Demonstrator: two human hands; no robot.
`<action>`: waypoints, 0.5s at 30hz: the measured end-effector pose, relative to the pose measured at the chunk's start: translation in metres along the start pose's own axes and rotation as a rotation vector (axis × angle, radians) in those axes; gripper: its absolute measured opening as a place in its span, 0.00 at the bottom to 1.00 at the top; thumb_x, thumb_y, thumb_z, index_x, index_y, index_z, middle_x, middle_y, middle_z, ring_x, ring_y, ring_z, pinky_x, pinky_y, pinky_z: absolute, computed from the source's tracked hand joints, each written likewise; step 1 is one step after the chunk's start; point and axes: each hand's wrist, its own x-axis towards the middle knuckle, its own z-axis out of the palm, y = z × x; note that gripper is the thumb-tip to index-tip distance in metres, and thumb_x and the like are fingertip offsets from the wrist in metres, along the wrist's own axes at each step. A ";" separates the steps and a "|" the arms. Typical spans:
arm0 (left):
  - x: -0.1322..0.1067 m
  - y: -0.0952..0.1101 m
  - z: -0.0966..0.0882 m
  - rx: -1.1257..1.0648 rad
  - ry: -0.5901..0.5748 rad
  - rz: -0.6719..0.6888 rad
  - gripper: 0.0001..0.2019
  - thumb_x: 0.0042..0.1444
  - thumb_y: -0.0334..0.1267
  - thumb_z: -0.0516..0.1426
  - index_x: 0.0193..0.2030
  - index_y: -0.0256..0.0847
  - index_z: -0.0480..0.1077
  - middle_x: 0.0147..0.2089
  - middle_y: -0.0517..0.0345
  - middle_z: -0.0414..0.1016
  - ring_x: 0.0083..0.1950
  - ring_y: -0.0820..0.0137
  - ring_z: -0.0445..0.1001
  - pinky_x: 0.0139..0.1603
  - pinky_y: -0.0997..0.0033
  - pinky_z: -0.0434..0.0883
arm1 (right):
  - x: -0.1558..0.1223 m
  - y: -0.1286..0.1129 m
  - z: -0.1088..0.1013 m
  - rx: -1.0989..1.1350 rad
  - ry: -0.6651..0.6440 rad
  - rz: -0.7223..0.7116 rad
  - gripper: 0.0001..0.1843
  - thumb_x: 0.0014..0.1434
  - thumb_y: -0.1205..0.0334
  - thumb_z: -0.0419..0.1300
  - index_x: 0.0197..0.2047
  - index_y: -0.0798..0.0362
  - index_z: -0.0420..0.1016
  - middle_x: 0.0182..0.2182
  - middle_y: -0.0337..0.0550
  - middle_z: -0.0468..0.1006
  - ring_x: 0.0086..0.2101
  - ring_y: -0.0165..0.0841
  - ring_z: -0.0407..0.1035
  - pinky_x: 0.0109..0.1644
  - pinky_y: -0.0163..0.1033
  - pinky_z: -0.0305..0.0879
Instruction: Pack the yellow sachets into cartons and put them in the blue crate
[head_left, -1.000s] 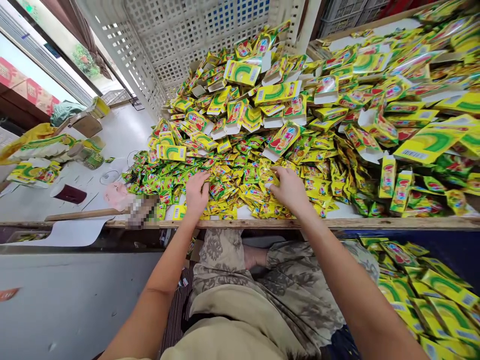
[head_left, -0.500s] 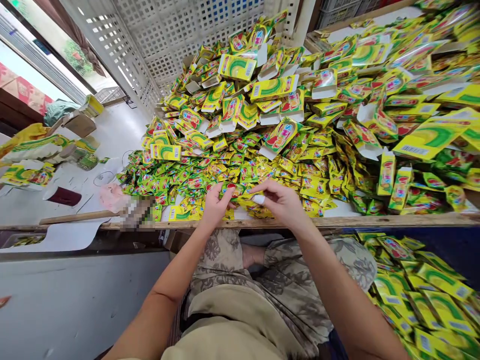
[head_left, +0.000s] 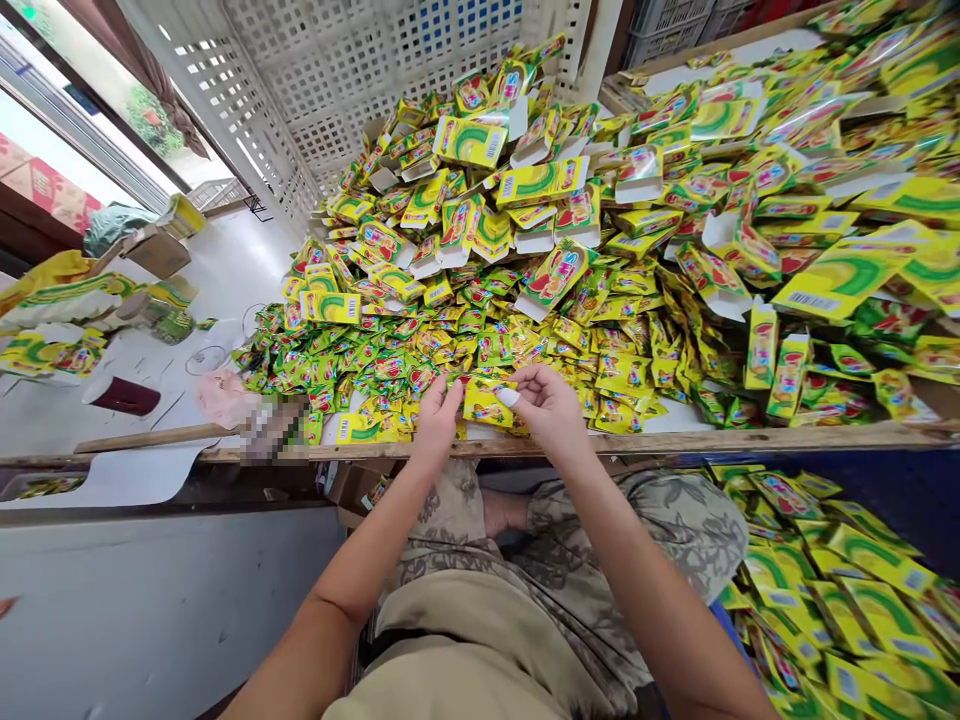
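A small yellow sachet (head_left: 484, 404) is stretched between my two hands at the front edge of the heap. My left hand (head_left: 437, 418) is closed in a pinch at the sachet's left end, thumb towards the middle. On the other side, my right hand (head_left: 553, 412) pinches the right end between thumb and curled fingers; its thumb has a white wrap (head_left: 508, 397). Just beyond the fingers spreads a pile of loose green and yellow sachets (head_left: 495, 348). A flattened yellow carton (head_left: 367, 428) lies left of my left hand.
Many small yellow cartons (head_left: 544, 182) are heaped behind, against a white perforated crate (head_left: 300, 90). To the left are a dark red cylinder (head_left: 124, 394) and a wooden handle (head_left: 154, 438). Filled cartons (head_left: 847, 590) lie low at right. A wooden edge (head_left: 675, 441) borders the table.
My right hand's fingers have curled in and its thumb has come onto the yellow sachet, which now shows flatter between the hands. The view has shifted slightly.
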 end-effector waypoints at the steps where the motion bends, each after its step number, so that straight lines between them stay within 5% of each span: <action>1: -0.003 0.000 0.003 0.021 0.009 0.011 0.17 0.59 0.52 0.52 0.46 0.41 0.68 0.39 0.55 0.74 0.40 0.69 0.74 0.37 0.71 0.74 | -0.002 0.001 0.003 0.008 0.006 0.007 0.15 0.46 0.54 0.66 0.33 0.50 0.66 0.22 0.32 0.64 0.22 0.25 0.59 0.24 0.32 0.58; 6: -0.016 0.008 0.010 0.115 -0.081 0.090 0.18 0.57 0.50 0.56 0.48 0.41 0.65 0.45 0.54 0.73 0.47 0.68 0.72 0.48 0.69 0.71 | -0.009 0.010 0.009 0.036 0.033 0.025 0.15 0.46 0.57 0.66 0.33 0.50 0.64 0.21 0.31 0.62 0.20 0.25 0.55 0.22 0.32 0.52; 15: -0.018 0.018 0.008 0.148 -0.158 0.131 0.21 0.50 0.46 0.62 0.46 0.38 0.64 0.42 0.53 0.73 0.41 0.68 0.72 0.46 0.67 0.70 | -0.013 0.007 0.010 0.038 0.024 0.053 0.16 0.45 0.57 0.67 0.33 0.51 0.64 0.21 0.30 0.63 0.20 0.24 0.55 0.21 0.31 0.50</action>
